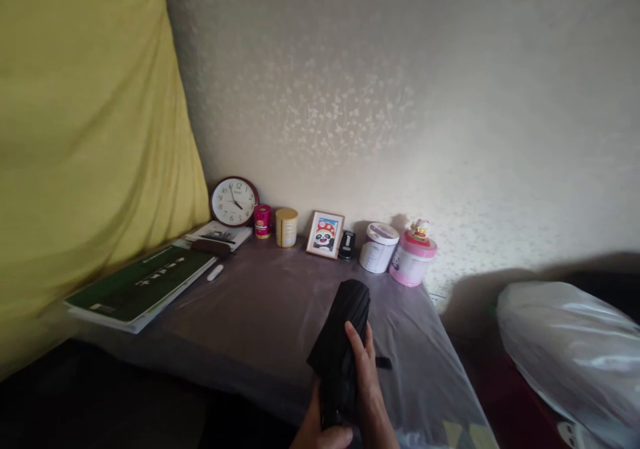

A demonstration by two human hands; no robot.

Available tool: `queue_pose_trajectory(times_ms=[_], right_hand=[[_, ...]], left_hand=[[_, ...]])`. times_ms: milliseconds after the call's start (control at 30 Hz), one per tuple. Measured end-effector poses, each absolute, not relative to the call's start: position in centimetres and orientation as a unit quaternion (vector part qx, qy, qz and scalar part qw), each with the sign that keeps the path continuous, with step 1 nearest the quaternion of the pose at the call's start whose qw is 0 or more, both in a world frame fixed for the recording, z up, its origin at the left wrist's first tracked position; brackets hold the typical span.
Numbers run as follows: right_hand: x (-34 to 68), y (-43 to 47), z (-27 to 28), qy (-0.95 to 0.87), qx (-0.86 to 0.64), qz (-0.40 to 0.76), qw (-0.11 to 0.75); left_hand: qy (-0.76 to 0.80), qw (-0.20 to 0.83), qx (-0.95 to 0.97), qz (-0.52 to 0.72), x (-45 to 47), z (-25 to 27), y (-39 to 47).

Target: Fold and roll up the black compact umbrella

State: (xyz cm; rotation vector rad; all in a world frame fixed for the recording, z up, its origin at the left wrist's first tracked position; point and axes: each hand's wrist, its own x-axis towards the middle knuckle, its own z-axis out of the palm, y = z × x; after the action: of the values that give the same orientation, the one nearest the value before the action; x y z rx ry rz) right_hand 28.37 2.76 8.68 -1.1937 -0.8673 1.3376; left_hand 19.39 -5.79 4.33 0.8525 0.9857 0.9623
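Note:
A folded black umbrella (343, 329) is tilted over the front of the table, its canopy end pointing up and away from me. Low in the view, my left hand (321, 425) is closed around its lower end, with the thumb across the handle. My right hand (367, 375) grips the right side of the canopy, fingers lying along the folded cloth. A short black strap (383, 363) sticks out to the right, beside my right hand. My palms and part of the handle are hidden.
Along the wall stand a round clock (234, 201), a pink can (263, 221), a yellow-lidded tin (287, 227), a framed panda picture (325, 235) and two tubs (379, 247). A green book (143, 282) lies left on the covered table (260, 315). A plastic-covered bundle (575, 342) is at right.

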Motion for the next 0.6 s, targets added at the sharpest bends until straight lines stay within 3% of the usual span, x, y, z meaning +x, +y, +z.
queue_pose_trajectory(times_ms=[100, 233, 400, 500, 600], right_hand=[[28.8, 2.6, 8.1, -0.382, -0.514, 0.53, 0.556], [29.1, 2.5, 7.2, -0.409, -0.522, 0.474, 0.579], [29.5, 1.9, 7.6, -0.363, -0.513, 0.494, 0.601], [29.8, 1.4, 8.2, -0.328, -0.485, 0.547, 0.599], [30.2, 0.9, 8.7, -0.307, -0.441, 0.599, 0.594]], left_hand=[[0.452, 0.689, 0.381, 0.419, 19.9, 3.6, -6.0], [0.512, 0.556, 0.498, 0.425, 20.2, 2.7, -6.2], [0.599, 0.451, 0.558, 0.354, 20.0, 2.5, -6.4], [0.558, 0.48, 0.557, 0.384, 19.8, 3.6, -6.6], [0.513, 0.601, 0.497, 0.359, 20.1, 5.0, -7.0]])
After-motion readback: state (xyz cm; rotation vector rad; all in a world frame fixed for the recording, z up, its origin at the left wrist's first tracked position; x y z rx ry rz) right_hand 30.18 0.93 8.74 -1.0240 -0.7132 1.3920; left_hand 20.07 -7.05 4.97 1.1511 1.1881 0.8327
